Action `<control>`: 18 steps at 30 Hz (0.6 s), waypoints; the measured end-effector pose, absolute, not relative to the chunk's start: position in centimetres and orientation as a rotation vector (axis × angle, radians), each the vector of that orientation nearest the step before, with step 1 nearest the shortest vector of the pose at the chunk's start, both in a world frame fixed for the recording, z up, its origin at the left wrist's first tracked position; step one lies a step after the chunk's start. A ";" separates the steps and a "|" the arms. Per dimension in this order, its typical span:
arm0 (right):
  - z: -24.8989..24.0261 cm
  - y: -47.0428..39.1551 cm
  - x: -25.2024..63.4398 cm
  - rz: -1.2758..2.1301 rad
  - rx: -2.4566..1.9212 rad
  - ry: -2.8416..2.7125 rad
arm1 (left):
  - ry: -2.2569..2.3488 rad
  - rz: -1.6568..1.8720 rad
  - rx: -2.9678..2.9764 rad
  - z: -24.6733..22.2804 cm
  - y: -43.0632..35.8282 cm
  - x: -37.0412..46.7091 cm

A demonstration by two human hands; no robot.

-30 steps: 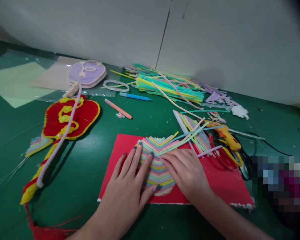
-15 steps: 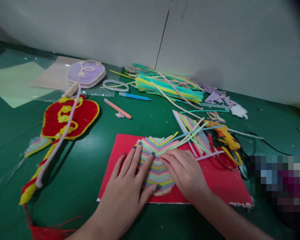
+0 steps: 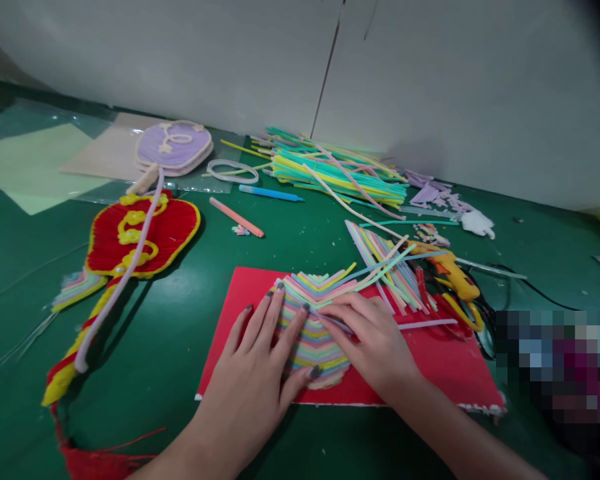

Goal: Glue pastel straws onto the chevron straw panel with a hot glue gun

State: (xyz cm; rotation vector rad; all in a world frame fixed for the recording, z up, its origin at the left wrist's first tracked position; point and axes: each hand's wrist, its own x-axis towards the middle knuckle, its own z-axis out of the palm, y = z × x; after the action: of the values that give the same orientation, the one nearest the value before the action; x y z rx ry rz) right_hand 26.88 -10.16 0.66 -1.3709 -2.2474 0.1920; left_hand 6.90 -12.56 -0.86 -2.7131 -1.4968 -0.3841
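A striped piece of pastel pipe cleaners (image 3: 319,352), laid in V-shaped rows, rests on a red board (image 3: 430,373). My left hand (image 3: 253,377) lies flat across its left side with fingers spread, pressing it down. The fingers of my right hand (image 3: 375,340) pinch a lilac pipe cleaner (image 3: 427,325) over the middle of the stripes. Its far end sticks out to the right beyond my hand. Uncut ends of blue, pink and green strips trail up to the right. A second striped piece (image 3: 387,267) lies at the board's upper right edge.
A yellow glue gun (image 3: 453,270) with a black cable lies at right. Behind stands a bundle of pipe cleaners (image 3: 340,177). A blue marker (image 3: 270,193) and a pink marker (image 3: 237,217) lie mid-table. A red fan (image 3: 173,233) and a purple fan (image 3: 187,147) are on the left.
The lilac pipe cleaner has shifted slightly right and down at its outer end, and more of it shows between my right fingers. My left hand stays in place.
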 end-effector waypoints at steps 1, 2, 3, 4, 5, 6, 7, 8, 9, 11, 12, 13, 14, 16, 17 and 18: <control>0.7 -10.1 26.9 0.194 -1.368 -2.248 | -1.491 -0.384 -2.714 -0.8 -12.5 6.9; 0.7 -10.1 26.9 0.196 -1.364 -2.252 | -1.487 -0.384 -2.716 -0.8 -12.5 6.9; 0.7 -10.0 27.0 0.197 -1.357 -2.261 | -1.486 -0.386 -2.715 -0.8 -12.5 6.9; 0.7 -9.9 27.0 0.198 -1.347 -2.274 | -1.486 -0.389 -2.715 -0.8 -12.5 6.9; 0.8 -9.8 27.1 0.201 -1.335 -2.290 | -1.486 -0.391 -2.714 -0.7 -12.5 6.9; 0.9 -9.6 27.1 0.201 -1.322 -2.308 | -1.486 -0.393 -2.713 -0.7 -12.5 6.9; 1.0 -9.5 27.2 0.200 -1.305 -2.330 | -1.485 -0.395 -2.713 -0.7 -12.5 6.9; 1.2 -9.3 27.3 0.197 -1.284 -2.355 | -1.481 -0.398 -2.713 -0.7 -12.5 6.9; 1.3 -9.1 27.3 0.191 -1.263 -2.381 | -1.479 -0.402 -2.712 -0.7 -12.5 7.0; 1.8 -8.8 27.5 0.170 -1.215 -2.441 | -1.477 -0.408 -2.714 -0.7 -12.5 7.0; 2.0 -8.6 27.6 0.157 -1.187 -2.472 | -1.477 -0.409 -2.715 -0.6 -12.4 7.0; 2.2 -8.4 27.7 0.142 -1.156 -2.504 | -1.477 -0.410 -2.716 -0.6 -12.4 7.0; 2.4 -8.3 27.8 0.127 -1.123 -2.538 | -1.477 -0.409 -2.717 -0.6 -12.4 7.0; 2.8 -7.8 28.0 0.100 -1.054 -2.608 | -1.471 -0.409 -2.717 -0.6 -12.4 7.0; 2.9 -7.5 28.2 0.086 -1.023 -2.639 | -1.470 -0.409 -2.713 -0.6 -12.4 7.0; 3.0 -7.3 28.3 0.073 -0.995 -2.666 | -1.469 -0.410 -2.709 -0.6 -12.5 7.0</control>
State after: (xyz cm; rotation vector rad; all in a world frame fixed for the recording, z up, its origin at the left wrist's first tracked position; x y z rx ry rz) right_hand 28.27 -7.26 3.04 -0.9948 -2.6657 0.0734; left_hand 7.01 -12.45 -0.61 -2.7093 -1.4689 -0.4096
